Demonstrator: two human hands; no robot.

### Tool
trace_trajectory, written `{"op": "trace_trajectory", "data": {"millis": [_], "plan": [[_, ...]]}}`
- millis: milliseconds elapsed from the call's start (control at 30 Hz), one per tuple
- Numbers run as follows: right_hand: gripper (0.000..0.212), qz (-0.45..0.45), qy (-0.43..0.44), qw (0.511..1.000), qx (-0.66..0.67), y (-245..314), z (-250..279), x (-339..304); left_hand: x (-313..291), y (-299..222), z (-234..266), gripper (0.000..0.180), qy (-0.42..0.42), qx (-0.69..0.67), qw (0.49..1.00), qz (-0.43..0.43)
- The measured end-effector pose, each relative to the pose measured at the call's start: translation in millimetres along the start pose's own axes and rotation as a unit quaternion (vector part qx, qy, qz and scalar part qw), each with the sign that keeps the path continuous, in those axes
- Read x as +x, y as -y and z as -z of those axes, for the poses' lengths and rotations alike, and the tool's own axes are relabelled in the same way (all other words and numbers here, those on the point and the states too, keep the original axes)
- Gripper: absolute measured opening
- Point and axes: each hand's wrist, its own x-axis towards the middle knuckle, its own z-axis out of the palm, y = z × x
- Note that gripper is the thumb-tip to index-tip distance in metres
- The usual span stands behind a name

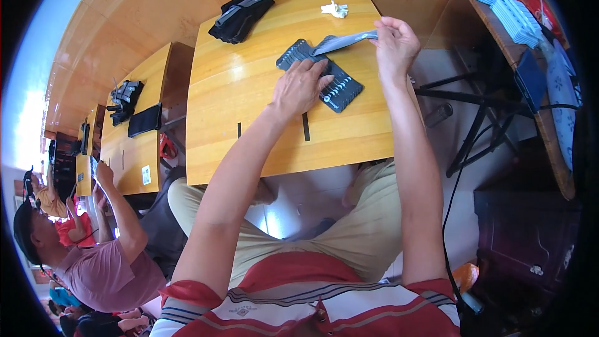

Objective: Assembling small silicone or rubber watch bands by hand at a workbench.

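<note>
Dark mat [343, 97]: flat on the shiny wooden worktop [243, 81], with pale rows across it; looks thin, light and bendy.
Left hand [301, 85]: loosely spread on top of the mat, seems not to grip.
Right hand [398, 47]: fingers pinched on one end of the grey strip [346, 42]; it looks soft, so its edge seems a good hold.
</note>
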Motion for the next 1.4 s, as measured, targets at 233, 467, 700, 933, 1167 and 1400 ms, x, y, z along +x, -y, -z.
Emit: {"op": "trace_trajectory", "data": {"millis": [233, 467, 700, 933, 1167, 1400], "plan": [[0.009, 0.176, -0.017, 0.967, -0.183, 34, -43, 40, 5, 6, -17, 0.042, -0.006, 0.045, 0.999, -0.026], [0.013, 0.341, -0.025, 0.93, -0.134, 126, -77, 87, 0, 8, -16, 0.04, -0.017, 0.048, 0.999, -0.002], [0.017, 0.16, 0.05, 0.958, -0.232, 18, -4, 9, 1, 5, -19, 0.038, -0.036, 0.034, 0.999, -0.008], [0.02, 0.056, 0.158, 0.876, -0.452, -1, 25, -38, 1, 8, -24, 0.04, -0.053, 0.051, 0.997, -0.006], [0.023, 0.053, 0.267, 0.809, -0.522, -23, 47, -34, 2, 11, -31, 0.039, -0.094, 0.052, 0.994, -0.035], [0.021, 0.048, 0.267, 0.829, -0.49, -23, 54, -37, 6, 9, -30, 0.037, -0.1, 0.038, 0.994, -0.027]]}}
